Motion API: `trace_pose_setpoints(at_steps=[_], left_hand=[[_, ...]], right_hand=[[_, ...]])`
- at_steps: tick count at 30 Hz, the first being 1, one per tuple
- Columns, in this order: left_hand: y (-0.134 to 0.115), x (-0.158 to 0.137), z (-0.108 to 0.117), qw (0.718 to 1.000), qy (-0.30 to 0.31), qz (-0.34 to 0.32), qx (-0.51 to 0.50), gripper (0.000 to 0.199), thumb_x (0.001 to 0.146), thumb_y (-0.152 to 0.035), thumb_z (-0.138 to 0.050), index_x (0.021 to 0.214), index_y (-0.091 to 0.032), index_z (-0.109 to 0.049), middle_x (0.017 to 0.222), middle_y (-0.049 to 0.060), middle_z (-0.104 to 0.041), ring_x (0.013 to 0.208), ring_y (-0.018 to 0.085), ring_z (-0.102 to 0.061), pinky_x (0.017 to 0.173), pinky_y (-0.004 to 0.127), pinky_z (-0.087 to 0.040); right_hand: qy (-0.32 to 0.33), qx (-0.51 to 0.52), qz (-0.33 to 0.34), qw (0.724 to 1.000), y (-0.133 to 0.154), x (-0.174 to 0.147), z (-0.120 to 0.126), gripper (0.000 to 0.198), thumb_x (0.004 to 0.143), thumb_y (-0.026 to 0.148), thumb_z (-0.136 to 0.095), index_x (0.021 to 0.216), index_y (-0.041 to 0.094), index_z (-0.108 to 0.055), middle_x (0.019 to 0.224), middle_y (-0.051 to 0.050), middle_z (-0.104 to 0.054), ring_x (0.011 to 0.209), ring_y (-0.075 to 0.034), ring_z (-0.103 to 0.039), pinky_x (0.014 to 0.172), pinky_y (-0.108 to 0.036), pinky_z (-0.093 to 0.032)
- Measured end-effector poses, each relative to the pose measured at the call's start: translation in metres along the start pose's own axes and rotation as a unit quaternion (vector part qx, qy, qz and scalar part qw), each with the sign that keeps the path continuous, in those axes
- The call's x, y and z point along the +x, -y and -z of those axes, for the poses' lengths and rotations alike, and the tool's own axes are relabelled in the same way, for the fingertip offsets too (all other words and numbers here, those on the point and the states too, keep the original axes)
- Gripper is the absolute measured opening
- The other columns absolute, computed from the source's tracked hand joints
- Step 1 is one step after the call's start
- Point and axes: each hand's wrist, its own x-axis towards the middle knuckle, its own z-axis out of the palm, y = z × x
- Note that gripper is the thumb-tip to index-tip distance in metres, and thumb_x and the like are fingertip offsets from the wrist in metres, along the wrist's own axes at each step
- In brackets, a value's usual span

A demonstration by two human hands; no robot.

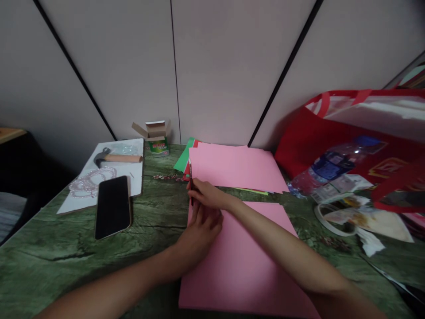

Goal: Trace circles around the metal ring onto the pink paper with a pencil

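A slim pencil (190, 170) stands almost upright in the closed fingers of my right hand (208, 194), near the upper left corner of the closer pink paper (239, 266). Lower down, my left hand (201, 228) lies on that same paper by its left edge, fingers stretched forward. The fingertips of both hands are close together, and my right hand partly covers those of the left. Where the pencil's tip meets the surface is hard to see. Behind my hands lies a second stack of pink paper (232, 164), with green paper (184, 157) poking out at its left.
To the left are a black phone (113, 206), a hammer (117, 157) and a bead string (89, 181) by a white board (139, 173). An opened small box (158, 141) stands near the wall. At right are a plastic bottle (332, 166), white tape roll (320, 217) and red bag (299, 133).
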Motion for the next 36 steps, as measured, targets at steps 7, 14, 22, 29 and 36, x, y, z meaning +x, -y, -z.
trace_pose_setpoints(at_steps=[7, 14, 22, 29, 36], left_hand=[[0.001, 0.001, 0.006, 1.000, 0.012, 0.007, 0.004, 0.053, 0.080, -0.005, -0.045, 0.131, -0.013, -0.039, 0.141, 0.019, -0.034, 0.135, 0.040, -0.020, 0.105, 0.057, -0.026], [0.006, 0.004, 0.018, 0.999, 0.023, -0.006, 0.030, 0.040, 0.086, -0.012, -0.046, 0.126, -0.017, -0.046, 0.133, 0.013, -0.044, 0.127, 0.034, -0.035, 0.102, 0.049, -0.031], [0.016, 0.010, 0.032, 0.998, 0.049, -0.008, -0.023, 0.033, 0.091, -0.033, -0.050, 0.123, -0.025, -0.051, 0.125, 0.008, -0.051, 0.118, 0.029, -0.040, 0.094, 0.043, -0.037], [0.027, 0.011, 0.034, 0.997, 0.056, -0.056, -0.015, 0.035, 0.094, -0.029, -0.043, 0.128, -0.027, -0.048, 0.133, 0.005, -0.046, 0.113, 0.028, -0.042, 0.092, 0.043, -0.036], [0.028, 0.013, 0.040, 0.996, 0.051, -0.065, -0.028, 0.034, 0.095, -0.030, -0.040, 0.127, -0.026, -0.048, 0.130, 0.006, -0.047, 0.113, 0.026, -0.040, 0.095, 0.041, -0.033]], right_hand=[[-0.065, 0.002, -0.033, 0.997, -0.014, -0.001, 0.005, 0.003, 0.089, 0.019, -0.048, 0.090, 0.019, -0.046, 0.072, 0.001, -0.061, 0.064, -0.014, -0.059, 0.062, -0.025, -0.045], [-0.134, 0.040, -0.077, 0.987, -0.030, -0.010, 0.007, 0.006, 0.089, 0.019, -0.048, 0.088, 0.021, -0.042, 0.063, 0.003, -0.059, 0.052, -0.013, -0.059, 0.052, -0.024, -0.047], [-0.225, 0.087, -0.122, 0.963, -0.046, -0.038, 0.007, 0.011, 0.087, 0.026, -0.049, 0.085, 0.022, -0.040, 0.065, 0.002, -0.061, 0.055, -0.015, -0.065, 0.052, -0.026, -0.052], [-0.312, 0.142, -0.132, 0.930, -0.047, -0.072, -0.001, 0.028, 0.083, 0.047, -0.050, 0.085, 0.022, -0.039, 0.063, -0.001, -0.063, 0.053, -0.020, -0.066, 0.050, -0.031, -0.053], [-0.354, 0.212, -0.131, 0.902, -0.035, -0.108, -0.015, 0.037, 0.079, 0.055, -0.056, 0.087, 0.021, -0.043, 0.069, -0.002, -0.064, 0.057, -0.019, -0.066, 0.058, -0.034, -0.057]])
